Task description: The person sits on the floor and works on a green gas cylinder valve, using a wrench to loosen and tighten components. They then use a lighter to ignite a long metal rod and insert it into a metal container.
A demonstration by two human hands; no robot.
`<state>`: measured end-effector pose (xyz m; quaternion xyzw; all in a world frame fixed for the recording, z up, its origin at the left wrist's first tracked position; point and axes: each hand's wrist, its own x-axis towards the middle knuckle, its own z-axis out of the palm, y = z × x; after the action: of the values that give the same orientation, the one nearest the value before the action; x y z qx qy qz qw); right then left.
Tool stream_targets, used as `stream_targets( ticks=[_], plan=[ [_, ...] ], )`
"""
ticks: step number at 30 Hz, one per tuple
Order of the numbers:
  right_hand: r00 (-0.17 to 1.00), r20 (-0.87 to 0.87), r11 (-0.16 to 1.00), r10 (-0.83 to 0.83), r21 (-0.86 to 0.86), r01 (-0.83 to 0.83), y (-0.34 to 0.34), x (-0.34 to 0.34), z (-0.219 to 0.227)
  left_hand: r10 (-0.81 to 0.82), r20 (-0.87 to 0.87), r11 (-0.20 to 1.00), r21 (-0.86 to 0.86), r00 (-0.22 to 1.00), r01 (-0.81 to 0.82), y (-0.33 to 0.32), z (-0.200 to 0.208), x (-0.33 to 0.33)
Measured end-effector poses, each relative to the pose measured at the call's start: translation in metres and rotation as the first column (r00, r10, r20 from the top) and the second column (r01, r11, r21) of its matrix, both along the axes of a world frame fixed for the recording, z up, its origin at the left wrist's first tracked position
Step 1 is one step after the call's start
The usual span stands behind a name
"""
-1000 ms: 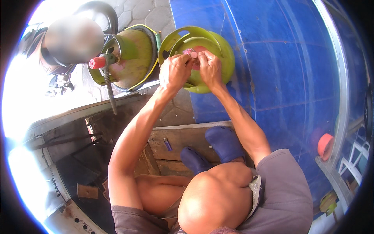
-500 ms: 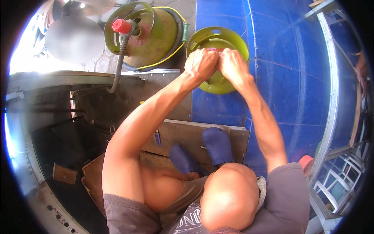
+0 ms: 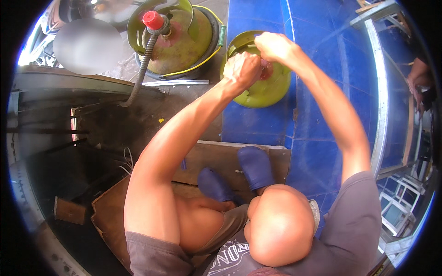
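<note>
A light green gas cylinder (image 3: 271, 94) stands on the blue tiles in front of me. My left hand (image 3: 242, 69) is closed in a fist over its top, beside the reddish valve area. What those fingers grip, if anything, is hidden. My right hand (image 3: 276, 47) is closed too, farther off and to the right, above the cylinder's collar. Whatever it may pinch cannot be made out. To the left stands a second, dirtier green gas cylinder (image 3: 189, 48), its valve fitted with a red-knobbed regulator (image 3: 153, 20) and a grey ribbed hose (image 3: 146, 60).
A black bucket (image 3: 212, 46) with a yellow handle holds the left cylinder. My blue clogs (image 3: 257, 168) rest on a wooden board (image 3: 198, 158). A metal frame (image 3: 378, 92) runs along the right, with another person's hand (image 3: 420, 85) beyond it.
My hands, close together over the valve before, have separated. The right has risen away toward the far side of the collar; the left stays over the cylinder. The view has shifted slightly.
</note>
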<state>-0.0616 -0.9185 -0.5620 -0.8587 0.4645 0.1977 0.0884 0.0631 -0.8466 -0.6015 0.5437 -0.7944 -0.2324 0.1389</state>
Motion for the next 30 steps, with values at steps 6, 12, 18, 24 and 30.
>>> stream_targets(
  ticks=[6, 12, 18, 24, 30],
  plan=[
    [0.670, 0.690, 0.885, -0.274, -0.091, 0.456, 0.104, -0.056, -0.013, -0.048, -0.169, 0.998, 0.036, 0.984, 0.055, -0.015, -0.007, 0.002],
    [0.309, 0.768, 0.740, -0.561, 0.297, 0.604, 0.166, -0.063, -0.062, -0.316, -0.040, 0.946, 0.061, 0.948, 0.318, -0.044, -0.015, -0.003],
    [0.201, 0.747, 0.697, -0.634, 0.440, 0.566, 0.163, -0.064, -0.081, -0.434, 0.068, 0.887, 0.205, 0.898, 0.413, -0.069, 0.000, -0.008],
    [0.102, 0.808, 0.726, -0.581, 0.458, 0.513, 0.161, -0.056, -0.094, -0.530, 0.087, 0.811, 0.342, 0.843, 0.475, -0.080, 0.011, -0.016],
    [-0.032, 0.839, 0.655, -0.543, 0.447, 0.609, 0.152, -0.051, -0.109, -0.604, 0.138, 0.755, 0.413, 0.785, 0.509, -0.094, 0.008, -0.026]
  ],
)
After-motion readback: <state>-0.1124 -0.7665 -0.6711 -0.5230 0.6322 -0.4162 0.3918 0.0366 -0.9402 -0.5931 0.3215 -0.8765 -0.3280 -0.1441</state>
